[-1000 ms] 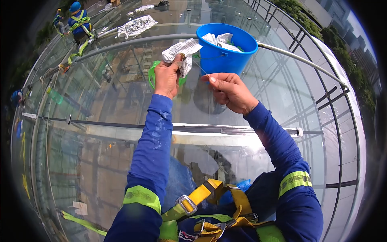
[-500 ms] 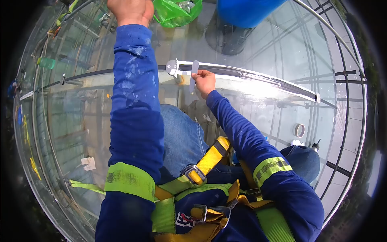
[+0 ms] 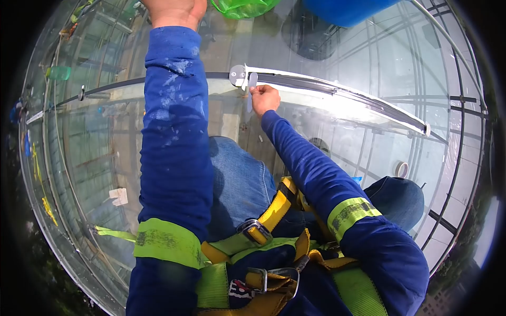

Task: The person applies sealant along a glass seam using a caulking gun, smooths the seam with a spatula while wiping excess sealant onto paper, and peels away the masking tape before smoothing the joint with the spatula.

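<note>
Head cam: R hand (image 3: 265, 100) pinching flat strip (image 3: 253, 79) w/ thumb + fingers closed, strip crossing L end of glass seam (image 3: 300, 84) by round plate (image 3: 237, 75). L hand (image 3: 176, 9) reaching nr green bag (image 3: 245, 7); fingers cut off, can't tell grip.

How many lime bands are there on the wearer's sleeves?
2. The left lime band wraps the left sleeve; the right lime band wraps the right sleeve. Both show clearly; anything beyond the frame's lower edge is hidden.
</note>
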`<control>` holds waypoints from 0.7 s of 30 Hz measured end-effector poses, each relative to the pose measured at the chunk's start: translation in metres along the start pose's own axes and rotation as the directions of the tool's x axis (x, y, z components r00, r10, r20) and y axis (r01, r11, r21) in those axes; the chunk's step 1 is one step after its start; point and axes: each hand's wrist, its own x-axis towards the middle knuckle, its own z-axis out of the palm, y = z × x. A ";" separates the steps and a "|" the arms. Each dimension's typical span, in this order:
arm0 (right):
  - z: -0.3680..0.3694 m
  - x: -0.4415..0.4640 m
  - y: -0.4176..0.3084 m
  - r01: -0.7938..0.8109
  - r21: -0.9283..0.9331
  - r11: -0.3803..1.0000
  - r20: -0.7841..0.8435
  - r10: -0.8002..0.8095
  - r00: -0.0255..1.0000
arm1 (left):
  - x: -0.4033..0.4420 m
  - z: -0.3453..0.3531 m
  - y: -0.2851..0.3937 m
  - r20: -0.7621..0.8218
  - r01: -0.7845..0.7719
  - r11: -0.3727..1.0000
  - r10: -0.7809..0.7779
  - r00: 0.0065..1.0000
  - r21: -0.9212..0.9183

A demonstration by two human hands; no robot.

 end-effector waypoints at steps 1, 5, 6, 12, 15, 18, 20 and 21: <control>-0.001 -0.001 -0.001 -0.010 -0.016 1.000 0.002 0.010 1.000 | -0.004 0.007 0.001 -0.062 0.004 1.000 -0.003 0.998 0.010; 0.000 -0.002 -0.006 -0.035 -0.043 0.998 0.015 0.035 0.999 | -0.004 0.002 -0.002 -0.064 -0.037 0.987 0.047 0.997 0.154; 0.000 -0.002 -0.006 -0.035 -0.046 0.998 0.015 0.036 0.999 | -0.003 0.002 -0.002 -0.042 -0.053 0.979 0.063 0.997 0.197; -0.002 -0.001 -0.008 -0.042 -0.084 0.996 0.009 0.043 0.999 | -0.007 0.012 -0.003 -0.099 -0.031 0.984 0.049 0.994 0.176; -0.001 -0.002 -0.011 -0.052 -0.091 0.995 0.005 0.053 0.999 | -0.008 0.013 -0.001 -0.100 -0.025 0.989 0.040 0.994 0.149; -0.001 -0.002 -0.013 -0.060 -0.108 0.992 -0.004 0.060 0.998 | -0.006 0.012 -0.002 -0.104 -0.009 0.995 0.019 0.994 0.097; -0.001 -0.003 -0.014 -0.067 -0.115 0.991 -0.004 0.067 0.998 | -0.007 0.014 -0.002 -0.097 -0.007 0.996 0.015 0.995 0.089; -0.001 -0.002 -0.014 -0.072 -0.114 0.991 0.000 0.072 0.997 | -0.005 0.009 -0.004 -0.086 0.005 0.997 0.001 0.996 0.073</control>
